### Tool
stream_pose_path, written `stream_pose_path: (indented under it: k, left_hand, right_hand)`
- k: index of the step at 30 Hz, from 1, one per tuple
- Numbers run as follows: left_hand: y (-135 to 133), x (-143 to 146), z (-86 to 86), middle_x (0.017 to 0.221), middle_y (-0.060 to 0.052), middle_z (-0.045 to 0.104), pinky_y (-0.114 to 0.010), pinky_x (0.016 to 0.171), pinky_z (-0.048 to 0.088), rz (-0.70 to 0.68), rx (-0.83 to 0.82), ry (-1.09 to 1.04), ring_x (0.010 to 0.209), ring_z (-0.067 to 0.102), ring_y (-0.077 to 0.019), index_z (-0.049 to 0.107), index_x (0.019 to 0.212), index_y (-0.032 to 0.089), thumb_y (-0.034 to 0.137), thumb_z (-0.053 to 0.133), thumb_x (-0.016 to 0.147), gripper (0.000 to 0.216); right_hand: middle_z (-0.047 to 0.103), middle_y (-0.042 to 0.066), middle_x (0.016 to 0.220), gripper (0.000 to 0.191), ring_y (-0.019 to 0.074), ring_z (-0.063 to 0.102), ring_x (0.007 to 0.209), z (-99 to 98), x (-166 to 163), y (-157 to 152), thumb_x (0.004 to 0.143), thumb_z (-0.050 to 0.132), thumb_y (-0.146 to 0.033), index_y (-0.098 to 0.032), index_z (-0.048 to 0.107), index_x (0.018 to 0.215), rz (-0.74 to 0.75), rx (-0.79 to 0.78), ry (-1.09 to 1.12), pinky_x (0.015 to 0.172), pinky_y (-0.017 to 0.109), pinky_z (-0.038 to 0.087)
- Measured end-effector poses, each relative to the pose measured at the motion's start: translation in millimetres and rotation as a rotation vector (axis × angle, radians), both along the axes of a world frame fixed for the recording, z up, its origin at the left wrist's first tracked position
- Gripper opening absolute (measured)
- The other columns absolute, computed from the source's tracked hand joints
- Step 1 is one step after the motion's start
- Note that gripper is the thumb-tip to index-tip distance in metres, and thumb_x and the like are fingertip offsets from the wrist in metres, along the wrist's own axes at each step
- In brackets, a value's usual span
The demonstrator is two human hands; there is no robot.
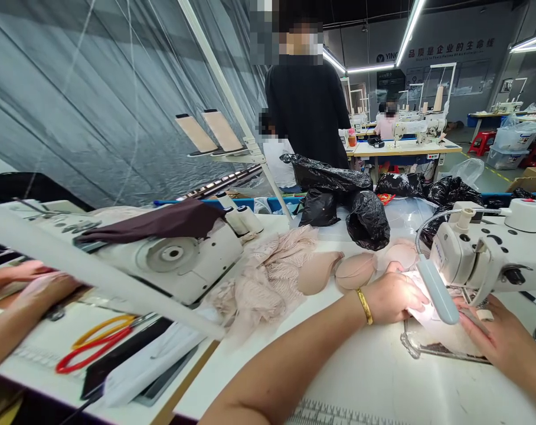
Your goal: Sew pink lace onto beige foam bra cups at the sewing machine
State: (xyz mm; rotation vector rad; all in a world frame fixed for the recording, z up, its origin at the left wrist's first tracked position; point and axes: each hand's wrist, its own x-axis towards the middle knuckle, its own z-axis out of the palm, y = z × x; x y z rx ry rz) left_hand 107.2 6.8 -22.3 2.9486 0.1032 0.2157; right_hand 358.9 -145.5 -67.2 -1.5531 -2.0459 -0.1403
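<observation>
Left hand: fingers of the left hand [398, 298] bent and drawn together, grasping the pale cloth [419, 311]; yellow bracelet [364, 306] at the wrist.
Right hand: right hand [502, 336] just beyond the lamp, low at the machine; fingers bent, one wearing a pale band [484, 315]; their tips are partly hidden, so cannot tell whether they grip or only touch.
Pale cloth position: on the desk [365, 369], under the lit lamp [436, 292], at the front of the sewing machine [467, 245].
In the way: lamp head, in front of the gap between the hands; it covers part of the cloth and the stitching area.
Cups: three beige cups [355, 271] in a row behind the left wrist.
Lace: crumpled heap of lace [268, 289], left of the cups.
Black bags: black bags [368, 218] behind the cups.
Neighbouring desk: second machine [219, 254] with dark cloth [157, 225] over it; red-handled scissors [95, 348] in front; a co-worker's hands [51, 289] at far left, on fabric.
Post: white post [95, 271] crosses before the second machine.
</observation>
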Motion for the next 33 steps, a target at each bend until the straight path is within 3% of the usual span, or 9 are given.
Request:
stream_pose_path:
  k: [13, 19, 23, 28, 33]
  left_hand:
    - [-3.8, -3.8, -6.8, 0.133, -0.003, 0.076, -0.054, 0.111, 0.024, 0.007, -0.042, -0.016, 0.128, 0.063, -0.0273, 0.076, 0.118, 0.027, 0.012, 0.060, 0.094, 0.032]
    - [-6.8, -3.8, -4.7, 0.133, -0.005, 0.075, -0.049, 0.108, 0.032, 0.029, 0.107, -0.021, 0.123, 0.064, -0.0281, 0.075, 0.125, 0.033, 0.021, 0.061, 0.099, 0.033]
    - [-11.0, -5.1, -7.3, 0.134, -0.007, 0.074, -0.050, 0.106, 0.032, 0.053, 0.226, -0.031, 0.116, 0.064, -0.0283, 0.075, 0.124, 0.033, 0.026, 0.062, 0.100, 0.028]
    - [-16.3, -7.3, -7.9, 0.126, -0.008, 0.076, -0.051, 0.106, 0.031, 0.052, 0.272, -0.033, 0.107, 0.064, -0.0260, 0.076, 0.114, 0.028, 0.025, 0.065, 0.097, 0.021]
    - [-23.6, -8.1, -4.5, 0.116, -0.005, 0.076, -0.050, 0.103, 0.033, 0.006, 0.314, -0.049, 0.097, 0.063, -0.0227, 0.074, 0.093, 0.023, 0.024, 0.067, 0.095, 0.007]
  right_hand:
    - [0.073, 0.008, 0.126, 0.028, 0.0300, 0.068, 0.121, -10.4, 1.4, -6.2, 0.109, 0.046, -0.043, -0.029, 0.069, 0.113, -0.039, -0.065, 0.008, 0.098, 0.047, 0.061]
    - [0.074, 0.009, 0.110, 0.029, 0.0314, 0.068, 0.121, -14.2, 2.0, -7.3, 0.109, 0.045, -0.044, -0.028, 0.069, 0.112, -0.040, -0.071, 0.034, 0.100, 0.047, 0.060]
    - [0.073, 0.010, 0.107, 0.029, 0.0305, 0.069, 0.120, -12.2, 1.3, -7.0, 0.110, 0.043, -0.043, -0.028, 0.069, 0.110, -0.035, -0.087, 0.034, 0.094, 0.044, 0.062]
    - [0.075, 0.010, 0.122, 0.030, 0.0309, 0.071, 0.117, -11.5, 1.6, -7.7, 0.109, 0.045, -0.043, -0.028, 0.072, 0.110, -0.018, -0.054, 0.016, 0.092, 0.046, 0.063]
    - [0.076, 0.009, 0.125, 0.032, 0.0314, 0.072, 0.113, -14.0, 3.4, -12.5, 0.109, 0.048, -0.042, -0.033, 0.070, 0.131, 0.067, -0.079, -0.056, 0.094, 0.049, 0.061]
